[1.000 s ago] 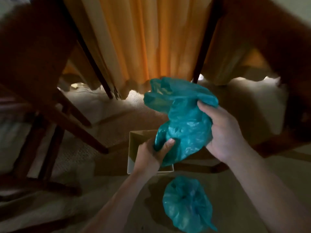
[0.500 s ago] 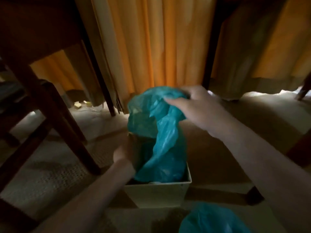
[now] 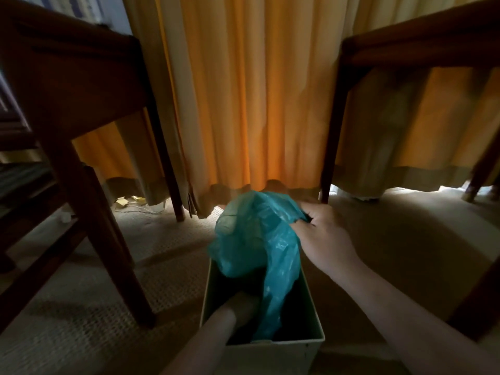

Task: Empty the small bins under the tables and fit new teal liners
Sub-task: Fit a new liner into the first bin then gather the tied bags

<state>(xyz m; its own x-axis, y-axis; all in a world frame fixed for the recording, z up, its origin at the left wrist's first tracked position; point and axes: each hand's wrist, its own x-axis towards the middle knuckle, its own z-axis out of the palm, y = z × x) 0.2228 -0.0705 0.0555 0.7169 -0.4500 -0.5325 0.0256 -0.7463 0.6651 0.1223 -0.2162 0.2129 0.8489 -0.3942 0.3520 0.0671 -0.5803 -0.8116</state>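
A small pale square bin (image 3: pixel 295 347) stands on the carpet at the bottom centre. A teal liner (image 3: pixel 259 239) billows above its far rim and hangs down into it. My right hand (image 3: pixel 324 239) grips the liner's upper edge at the bin's far right corner. My left forearm (image 3: pixel 216 328) reaches down into the bin; the hand itself is hidden behind the liner in the dark interior.
A dark wooden chair (image 3: pixel 81 131) stands on the left, its legs close to the bin. A wooden table (image 3: pixel 405 41) spans the right, one leg just behind the liner. Orange curtains (image 3: pixel 257 104) hang behind. Cables and a plug (image 3: pixel 130 204) lie by the curtain hem.
The view has dropped closer to the bin. My left hand has gone deeper inside the bin, out of sight. The liner hangs further in, and the tied teal bag in front has left view.
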